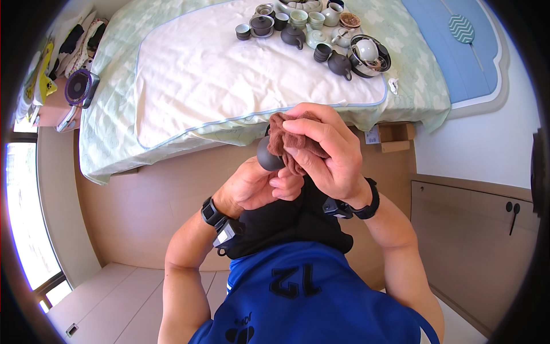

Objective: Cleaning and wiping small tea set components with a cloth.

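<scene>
A dark rounded vessel [270, 154], apparently a small teapot, is in my left hand [262, 185], whose fingers curl under it. My right hand [328, 150] presses a brown cloth [290, 142] against the vessel's right side, so the cloth hides much of it. Beyond my hands, on a white blanket [206, 81], stand dark teapots [293, 37], a pale green teapot [316, 38], stacked dark cups [322, 52], pale green cups [298, 18] and a dark lidded bowl [262, 26]. A steel bowl [370, 71] at their right holds a white pot [367, 50].
The bed [116, 86] lies ahead, with a crumpled tissue [393, 85] near its right edge. A small fan [78, 88] stands at the left. An open cardboard box [395, 133] is beside the bed at the right, above a cabinet [468, 232].
</scene>
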